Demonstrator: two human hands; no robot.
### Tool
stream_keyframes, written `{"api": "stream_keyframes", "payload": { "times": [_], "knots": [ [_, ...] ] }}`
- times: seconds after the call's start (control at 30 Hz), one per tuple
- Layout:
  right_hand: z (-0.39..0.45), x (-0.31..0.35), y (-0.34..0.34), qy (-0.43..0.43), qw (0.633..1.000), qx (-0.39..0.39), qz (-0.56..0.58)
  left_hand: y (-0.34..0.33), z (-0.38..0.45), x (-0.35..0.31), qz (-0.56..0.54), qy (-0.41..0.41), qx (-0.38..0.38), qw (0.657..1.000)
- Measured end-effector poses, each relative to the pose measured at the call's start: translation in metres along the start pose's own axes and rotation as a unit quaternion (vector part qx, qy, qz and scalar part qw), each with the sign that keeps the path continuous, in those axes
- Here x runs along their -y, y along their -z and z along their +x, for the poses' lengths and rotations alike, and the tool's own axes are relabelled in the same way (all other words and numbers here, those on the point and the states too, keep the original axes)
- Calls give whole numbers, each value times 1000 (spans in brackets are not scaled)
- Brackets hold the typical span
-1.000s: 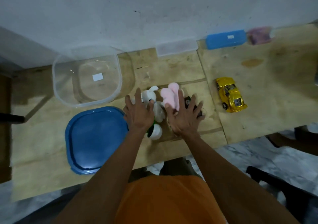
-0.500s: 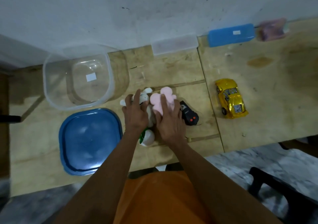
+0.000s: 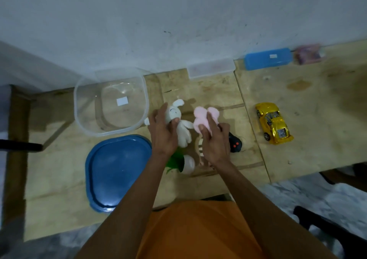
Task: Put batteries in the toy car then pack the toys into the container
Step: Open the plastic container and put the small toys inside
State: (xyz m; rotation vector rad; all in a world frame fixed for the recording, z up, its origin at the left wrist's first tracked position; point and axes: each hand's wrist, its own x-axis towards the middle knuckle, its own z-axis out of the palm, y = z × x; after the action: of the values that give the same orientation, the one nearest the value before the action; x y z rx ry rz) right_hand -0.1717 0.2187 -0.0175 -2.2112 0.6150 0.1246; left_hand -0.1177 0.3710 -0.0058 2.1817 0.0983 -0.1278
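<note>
My left hand (image 3: 163,132) grips a white plush rabbit (image 3: 179,122) by its head, just right of the clear plastic container (image 3: 111,103). My right hand (image 3: 215,141) holds a pink plush toy (image 3: 203,117) between thumb and fingers. A yellow toy car (image 3: 273,122) stands on the table to the right, untouched. A black remote control (image 3: 235,144) with red buttons lies beside my right hand. The blue lid (image 3: 117,171) lies in front of the container. A green and white toy (image 3: 182,162) and a striped toy (image 3: 199,148) lie partly hidden under my hands.
A blue box (image 3: 268,58) and a pink packet (image 3: 307,53) sit against the wall at the back right. A clear narrow box (image 3: 210,68) lies by the wall. The wooden table's front edge (image 3: 218,194) is close to my body.
Both hands were flat over the toys, then closed on them. The white rabbit and the pink plush have been lifted and drawn apart, the rabbit toward the container.
</note>
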Motion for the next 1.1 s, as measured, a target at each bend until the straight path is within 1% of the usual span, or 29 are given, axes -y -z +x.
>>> {"api": "stream_keyframes", "payload": {
  "times": [0.1, 0.2, 0.3, 0.43, 0.5, 0.57, 0.67, 0.77, 0.97, 1.1],
  "knots": [
    [6, 34, 1, 13, 998, -42, 48, 30, 12, -10, -20, -59, -38, 997],
    [17, 79, -15, 42, 995, -47, 82, 69, 32, -7, -32, -75, -75, 994],
    [27, 129, -49, 84, 992, -37, 83, 112, 56, 13, -22, -60, -101, 993],
    [38, 185, -102, 114, 990, -15, 82, 156, 94, 47, 8, 2, -123, 992],
    [47, 203, -124, 118, 990, 0, 77, 167, 109, 59, 22, 27, -105, 994],
    [56, 212, -141, 113, 992, 15, 56, 168, 121, 70, 45, 33, -81, 995],
    [71, 213, -160, 87, 996, 20, 5, 160, 137, 84, 65, 74, -57, 994],
    [80, 210, -174, 80, 995, 35, -40, 151, 145, 94, 64, 107, -38, 991],
    [86, 203, -193, 102, 985, 38, -133, 142, 155, 115, 96, 95, -3, 991],
    [89, 200, -199, 126, 974, 39, -185, 143, 155, 115, 135, 82, 25, 987]
  ]
}}
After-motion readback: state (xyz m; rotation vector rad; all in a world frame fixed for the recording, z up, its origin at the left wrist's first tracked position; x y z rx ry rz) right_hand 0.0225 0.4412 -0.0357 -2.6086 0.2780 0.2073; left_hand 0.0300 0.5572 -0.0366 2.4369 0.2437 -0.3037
